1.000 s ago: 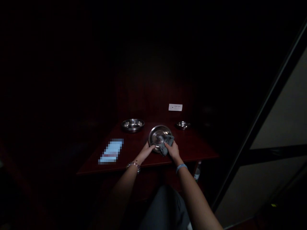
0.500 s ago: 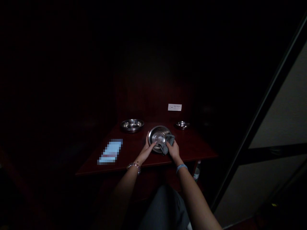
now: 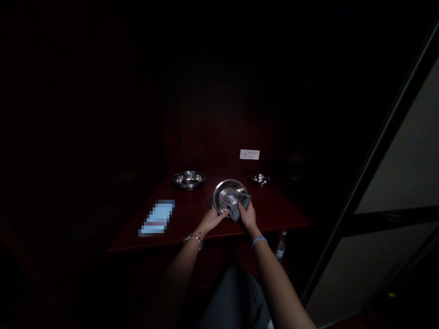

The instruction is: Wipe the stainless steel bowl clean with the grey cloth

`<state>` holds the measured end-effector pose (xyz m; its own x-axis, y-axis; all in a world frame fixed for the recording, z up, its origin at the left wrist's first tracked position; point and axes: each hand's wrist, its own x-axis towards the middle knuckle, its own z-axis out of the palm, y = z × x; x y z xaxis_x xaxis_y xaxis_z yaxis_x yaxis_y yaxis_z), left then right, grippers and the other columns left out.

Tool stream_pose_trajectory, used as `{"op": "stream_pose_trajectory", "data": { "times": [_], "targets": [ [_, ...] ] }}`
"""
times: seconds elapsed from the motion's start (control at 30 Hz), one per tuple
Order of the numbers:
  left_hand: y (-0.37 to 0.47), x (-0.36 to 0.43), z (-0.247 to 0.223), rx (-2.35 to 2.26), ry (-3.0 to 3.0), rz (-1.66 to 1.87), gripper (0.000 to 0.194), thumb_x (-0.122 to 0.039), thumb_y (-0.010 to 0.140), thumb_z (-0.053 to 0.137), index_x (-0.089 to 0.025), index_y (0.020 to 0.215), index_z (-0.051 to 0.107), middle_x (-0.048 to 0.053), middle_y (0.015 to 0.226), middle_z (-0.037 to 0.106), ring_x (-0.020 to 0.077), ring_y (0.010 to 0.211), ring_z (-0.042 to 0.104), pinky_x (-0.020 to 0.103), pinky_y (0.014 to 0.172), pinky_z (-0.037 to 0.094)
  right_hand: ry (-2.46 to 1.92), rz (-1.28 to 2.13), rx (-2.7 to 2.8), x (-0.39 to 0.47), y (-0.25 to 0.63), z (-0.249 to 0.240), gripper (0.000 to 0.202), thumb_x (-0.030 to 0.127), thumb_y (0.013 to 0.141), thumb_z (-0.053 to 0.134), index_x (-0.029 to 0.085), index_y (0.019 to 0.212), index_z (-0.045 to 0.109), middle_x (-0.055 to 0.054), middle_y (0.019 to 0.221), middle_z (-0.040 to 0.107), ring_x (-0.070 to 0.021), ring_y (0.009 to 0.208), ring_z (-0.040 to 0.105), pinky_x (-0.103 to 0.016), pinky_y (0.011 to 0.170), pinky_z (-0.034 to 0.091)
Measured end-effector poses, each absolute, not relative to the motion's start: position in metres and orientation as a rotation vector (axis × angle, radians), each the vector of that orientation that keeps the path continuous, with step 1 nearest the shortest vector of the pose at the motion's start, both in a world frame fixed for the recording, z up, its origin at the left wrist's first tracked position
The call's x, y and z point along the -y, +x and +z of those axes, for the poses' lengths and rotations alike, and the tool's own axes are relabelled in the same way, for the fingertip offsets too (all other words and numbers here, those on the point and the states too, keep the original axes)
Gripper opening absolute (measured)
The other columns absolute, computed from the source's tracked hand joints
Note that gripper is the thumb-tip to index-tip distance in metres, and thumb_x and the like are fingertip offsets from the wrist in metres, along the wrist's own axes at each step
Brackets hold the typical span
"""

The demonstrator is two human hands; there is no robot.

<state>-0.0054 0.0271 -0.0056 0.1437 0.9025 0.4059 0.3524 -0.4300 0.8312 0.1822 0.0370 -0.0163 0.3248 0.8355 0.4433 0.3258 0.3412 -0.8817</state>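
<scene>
Head view: left hand (image 3: 210,221) has its grip on the lower-left rim of a steel bowl (image 3: 226,195), tilted toward camera over the counter (image 3: 279,214); right hand (image 3: 248,215) grip clenched on a gray cloth (image 3: 234,213), which overlaps the bowl's lower-right rim. Steel dish (image 3: 188,185) sits back left, small steel bowl (image 3: 260,183) back right, socket panel (image 3: 249,154) on the wall behind.

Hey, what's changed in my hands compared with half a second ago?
Your left hand has slid down the left side of the steel bowl toward its near rim. Nothing was newly grasped or released: your right hand still holds the gray cloth against it. The two other metal dishes stayed put.
</scene>
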Motion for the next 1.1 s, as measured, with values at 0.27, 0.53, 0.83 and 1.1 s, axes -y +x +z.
{"op": "stream_pose_trajectory", "data": {
  "times": [0.27, 0.53, 0.83, 1.1],
  "targets": [
    [-0.006, -0.027, 0.004, -1.092, 1.562, 1.328, 0.064, -0.024, 0.077, 0.067, -0.016, 0.139, 0.054, 0.011, 0.139, 0.065, 0.0286, 0.134, 0.057, 0.043, 0.121, 0.036, -1.225, 0.499, 1.25, -0.034, 0.181, -0.014, 0.031, 0.037, 0.089, 0.061, 0.023, 0.117, 0.064, -0.009, 0.114, 0.076, -0.0238, 0.108, 0.072, -0.033, 0.094, 0.055],
    [-0.013, -0.017, 0.01, -1.118, 1.582, 1.323, 0.045, -0.028, 0.085, 0.057, -0.014, 0.127, 0.062, 0.012, 0.13, 0.069, 0.0305, 0.128, 0.058, 0.043, 0.118, 0.038, -1.216, 0.526, 1.258, -0.032, 0.181, -0.011, 0.025, 0.033, 0.087, 0.062, 0.023, 0.11, 0.067, -0.009, 0.113, 0.077, -0.0246, 0.108, 0.072, -0.035, 0.096, 0.055],
    [-0.002, -0.015, 0.01, -1.04, 1.613, 1.406, 0.095, -0.054, 0.087, 0.065, -0.019, 0.158, 0.013, 0.018, 0.155, 0.048, 0.0284, 0.145, 0.047, 0.044, 0.125, 0.029, -1.245, 0.498, 1.22, -0.031, 0.183, -0.009, 0.032, 0.035, 0.09, 0.058, 0.022, 0.118, 0.065, -0.01, 0.115, 0.076, -0.0248, 0.111, 0.071, -0.034, 0.095, 0.054],
    [-0.004, -0.011, 0.005, -1.253, 1.762, 1.199, 0.086, -0.056, 0.075, 0.078, -0.018, 0.136, 0.03, 0.019, 0.132, 0.066, 0.0319, 0.12, 0.067, 0.044, 0.109, 0.048, -1.252, 0.493, 1.2, -0.031, 0.182, -0.009, 0.034, 0.039, 0.091, 0.058, 0.021, 0.12, 0.063, -0.011, 0.113, 0.076, -0.026, 0.107, 0.073, -0.035, 0.092, 0.055]
  ]
}}
